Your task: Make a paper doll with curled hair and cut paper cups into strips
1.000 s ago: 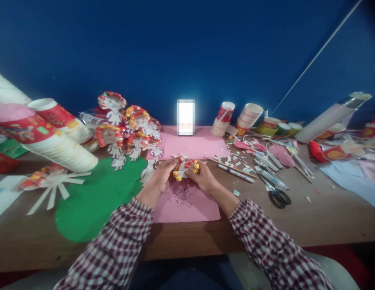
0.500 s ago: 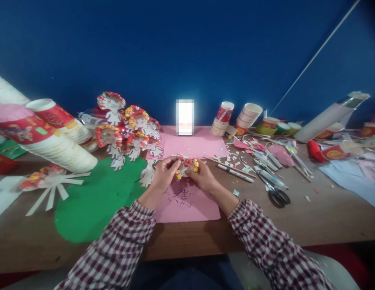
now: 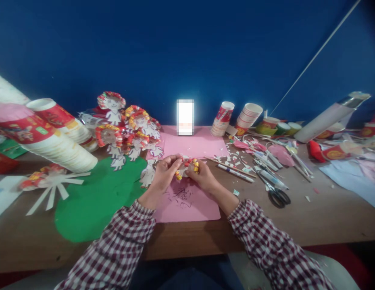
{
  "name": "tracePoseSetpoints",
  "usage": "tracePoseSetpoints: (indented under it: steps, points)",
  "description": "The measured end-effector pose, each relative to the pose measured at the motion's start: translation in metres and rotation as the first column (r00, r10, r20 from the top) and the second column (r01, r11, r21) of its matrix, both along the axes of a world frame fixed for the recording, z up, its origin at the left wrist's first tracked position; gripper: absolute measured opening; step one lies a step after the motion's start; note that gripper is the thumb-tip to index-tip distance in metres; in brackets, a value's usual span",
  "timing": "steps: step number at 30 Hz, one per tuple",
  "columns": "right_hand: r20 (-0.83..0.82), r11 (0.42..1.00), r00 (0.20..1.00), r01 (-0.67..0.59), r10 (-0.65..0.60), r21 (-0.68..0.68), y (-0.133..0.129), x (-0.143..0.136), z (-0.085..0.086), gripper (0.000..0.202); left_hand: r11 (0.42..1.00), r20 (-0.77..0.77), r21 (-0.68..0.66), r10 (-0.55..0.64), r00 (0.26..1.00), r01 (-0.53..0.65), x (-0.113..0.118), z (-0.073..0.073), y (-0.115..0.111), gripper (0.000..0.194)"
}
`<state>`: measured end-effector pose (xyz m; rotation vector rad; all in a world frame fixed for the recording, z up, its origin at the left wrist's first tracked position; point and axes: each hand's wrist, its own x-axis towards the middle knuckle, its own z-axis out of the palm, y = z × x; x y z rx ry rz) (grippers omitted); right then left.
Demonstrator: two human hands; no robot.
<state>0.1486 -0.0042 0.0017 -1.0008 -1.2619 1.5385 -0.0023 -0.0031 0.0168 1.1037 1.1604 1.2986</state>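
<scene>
Between my hands is a cut paper cup with curled red and yellow strips round a pale middle. My left hand is closed, thumb and fingers pinching its left side. On the other side my right hand grips the edge, fingers partly hidden behind it. Both hands are above a pink sheet marked with dark scribbles. A white paper figure cutout lies just left of my left wrist. Finished-looking paper figures with curled-strip manes stand in a cluster at the back left.
Stacked paper cups lean at the left beside a green paper shape. A cup cut into strips lies there too. To the right are a marker, scissors, paper scraps and more cups. A blue wall rises behind.
The fingers of my left hand have shifted slightly at the cup's curled upper edge. My right hand and the things on the table look unchanged.
</scene>
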Motion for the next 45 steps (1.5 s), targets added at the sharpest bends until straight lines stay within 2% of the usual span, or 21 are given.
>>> tracePoseSetpoints:
  steps: [5,8,12,15,18,21,23,29,34,38,45]
  points:
    - [0.007,1.000,1.000,-0.008,0.008,0.001,-0.0005,-0.0005,-0.0008,0.034,0.999,-0.024,0.043,0.031,0.999,-0.030,-0.0006,-0.0088,0.0032,0.033]
    - [0.003,1.000,1.000,-0.010,0.010,0.007,-0.0015,-0.0014,-0.0005,0.033,0.999,0.078,-0.033,0.025,0.997,-0.023,-0.0006,-0.0108,0.0049,0.031]
    - [0.014,0.999,1.000,-0.004,0.003,0.038,-0.0030,-0.0023,0.0012,0.031,0.982,0.277,-0.170,-0.031,0.960,0.081,-0.0005,-0.0087,0.0057,0.033]
    - [0.024,0.999,1.000,-0.017,0.016,0.036,-0.0029,-0.0018,0.0015,0.031,0.974,0.313,-0.197,-0.043,0.949,0.109,-0.0008,-0.0053,0.0047,0.033]
    - [0.042,0.999,0.999,-0.006,0.004,0.054,-0.0017,-0.0004,0.0009,0.030,0.986,0.244,-0.130,-0.073,0.967,0.107,-0.0010,-0.0025,0.0025,0.043]
    - [0.055,0.994,0.998,-0.002,-0.003,0.106,-0.0010,0.0006,0.0010,0.028,0.990,0.113,-0.042,-0.129,0.985,0.135,-0.0006,-0.0025,0.0006,0.062]
    - [0.065,0.993,0.998,-0.020,0.013,0.118,-0.0015,0.0007,0.0016,0.027,0.990,0.025,-0.005,-0.139,0.990,0.140,0.0000,-0.0043,0.0004,0.066]
    - [0.048,0.991,0.998,-0.043,0.037,0.129,-0.0029,-0.0007,0.0021,0.028,0.992,-0.120,0.078,-0.092,0.988,0.102,0.0012,-0.0082,0.0011,0.050]
    - [0.025,0.993,0.998,-0.060,0.057,0.098,-0.0004,-0.0010,-0.0028,0.030,0.995,-0.126,0.088,-0.040,0.991,0.051,0.0016,-0.0051,0.0006,0.040]
    - [0.048,0.993,0.997,-0.068,0.064,0.095,0.0008,-0.0011,-0.0054,0.031,0.992,-0.142,0.104,-0.059,0.988,0.074,0.0014,-0.0036,0.0001,0.031]
    - [0.042,0.990,0.996,-0.089,0.085,0.106,-0.0020,-0.0018,-0.0002,0.034,0.997,-0.150,0.065,-0.042,0.988,0.052,0.0022,-0.0016,-0.0011,0.028]
